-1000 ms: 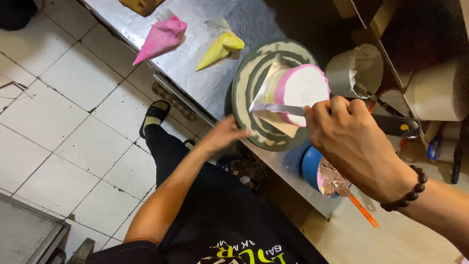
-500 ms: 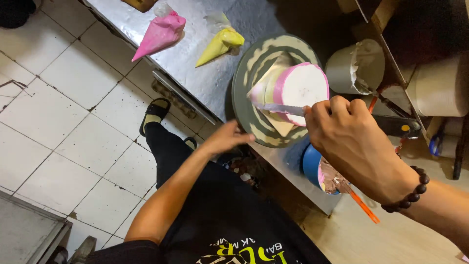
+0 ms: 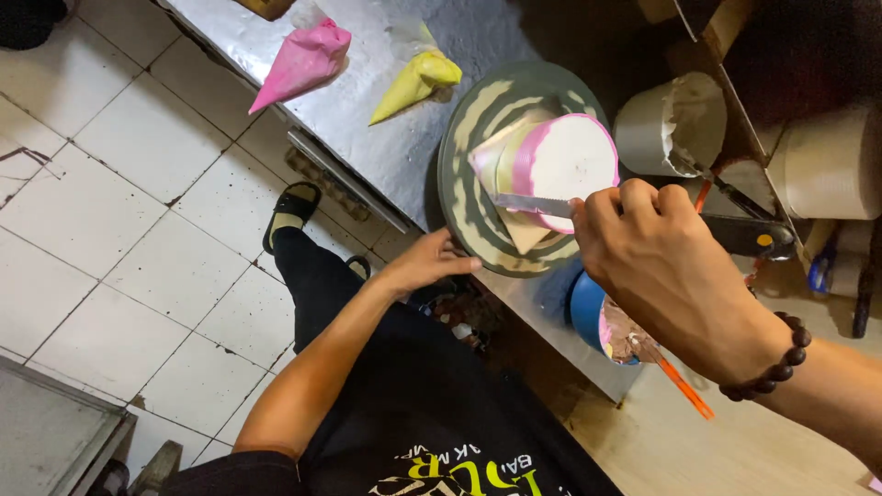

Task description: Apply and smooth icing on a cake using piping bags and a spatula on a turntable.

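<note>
Right hand (image 3: 661, 266) gripping palette knife (image 3: 533, 206) against pink cake (image 3: 565, 165), left hand (image 3: 427, 264) loosely open at turntable (image 3: 469, 156) rim

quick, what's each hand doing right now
Left hand: open, fingertips at the turntable edge.
Right hand: closed on a spatula against the cake.

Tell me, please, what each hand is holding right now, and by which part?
The right hand grips a palette knife by its handle end, blade against the cake. The left hand holds nothing; its fingertips touch the turntable rim.
</note>
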